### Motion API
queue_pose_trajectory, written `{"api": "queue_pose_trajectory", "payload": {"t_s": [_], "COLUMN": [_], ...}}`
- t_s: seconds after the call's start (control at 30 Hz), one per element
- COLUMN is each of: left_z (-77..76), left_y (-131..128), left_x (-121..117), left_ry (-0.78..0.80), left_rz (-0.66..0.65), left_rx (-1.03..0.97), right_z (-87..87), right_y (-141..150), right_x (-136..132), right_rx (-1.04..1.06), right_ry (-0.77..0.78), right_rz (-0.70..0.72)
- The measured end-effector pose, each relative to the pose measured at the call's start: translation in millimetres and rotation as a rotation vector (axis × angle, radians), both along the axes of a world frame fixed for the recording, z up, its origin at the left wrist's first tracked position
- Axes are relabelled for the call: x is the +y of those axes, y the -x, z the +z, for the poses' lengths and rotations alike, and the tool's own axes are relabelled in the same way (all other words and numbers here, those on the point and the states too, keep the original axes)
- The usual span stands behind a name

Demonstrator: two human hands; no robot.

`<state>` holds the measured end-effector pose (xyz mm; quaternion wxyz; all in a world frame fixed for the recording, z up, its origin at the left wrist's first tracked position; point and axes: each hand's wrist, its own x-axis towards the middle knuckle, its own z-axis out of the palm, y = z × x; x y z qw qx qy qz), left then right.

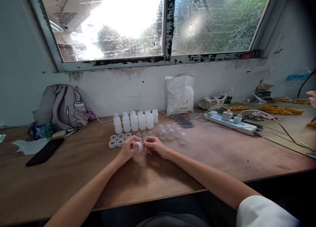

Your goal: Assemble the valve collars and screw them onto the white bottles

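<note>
My left hand is closed around a translucent bottle collar ring, held on edge just above the table. Close beside it, my right hand has its fingertips pinched at the ring's right side; whatever small thing they grip is too hidden to make out. Behind my hands stand several frosted baby bottles in a cluster, some topped with collars and teats. More loose collar rings lie in rows to the left. Clear teats sit just beyond my fingers, partly covered by them. Several clear domed caps are on the right.
A grey backpack leans at the back left, with a black phone before it. A white power strip with cables lies right. A silvery bag stands by the wall. Another person's hand shows at the far right near yellow pieces.
</note>
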<state>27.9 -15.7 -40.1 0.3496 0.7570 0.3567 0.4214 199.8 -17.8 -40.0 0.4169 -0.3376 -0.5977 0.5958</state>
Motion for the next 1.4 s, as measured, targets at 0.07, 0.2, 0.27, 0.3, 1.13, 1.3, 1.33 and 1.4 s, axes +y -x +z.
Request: {"api": "queue_pose_trajectory", "payload": {"t_s": [0.07,0.2,0.27,0.3,1.13,1.3,1.33,1.4], "left_z": [1.0,1.8,2.6,3.2,-2.6,-1.0,-0.1,1.4], "left_y": [-2,-11,-15,-16,-7,-5,-4,-3], "left_x": [0,-3,-5,-6,-2,-1,-1,-1], "left_ry": [0.099,0.288,0.357,0.389,0.525,0.529,0.529,0.534], "left_rz": [-0.018,-0.065,-0.106,-0.123,-0.197,-0.136,-0.125,-0.113], "left_rx": [-0.073,-0.272,-0.344,-0.362,-0.45,-0.523,-0.537,-0.565], "right_z": [2.6,9.0,11.1,11.6,0.6,-1.5,-2.5,-4.1], "right_y": [-1,-7,-10,-12,-11,-11,-10,-7], "right_x": [2,8,10,11,12,12,11,9], "right_rx": [-0.009,0.011,0.024,0.026,0.044,0.047,0.034,-0.015], "right_ry": [-0.015,-0.071,-0.087,-0.089,-0.025,-0.026,-0.029,-0.049], "right_rz": [-0.024,-0.061,-0.081,-0.088,-0.143,-0.226,-0.246,-0.284]}}
